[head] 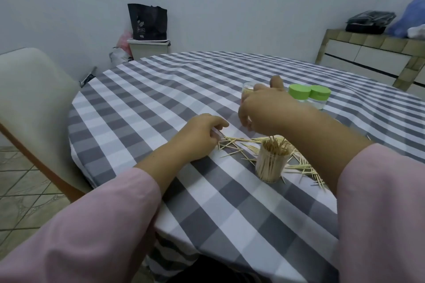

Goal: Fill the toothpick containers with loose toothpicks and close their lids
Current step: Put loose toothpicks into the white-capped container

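Observation:
Loose toothpicks [232, 145] lie scattered on the checked tablecloth [147, 103]. In the pile stands an open clear container [271, 164] packed with upright toothpicks. My left hand [200, 136] rests at the pile's left edge, its curled fingertips pinching toothpicks there. My right hand [264, 108] hovers beyond the pile with its back toward me and its fingers curled downward. It half hides a clear lidless container [248, 89]; contact between them does not show. Two containers with green lids [299, 92] [319, 95] stand closed just right of that hand.
A pale chair [34, 103] stands at the table's left. A bin with a black bag [148, 30] is against the far wall, and a tiled counter [372, 53] with bags runs along the right. More toothpicks [308, 167] lie by my right forearm.

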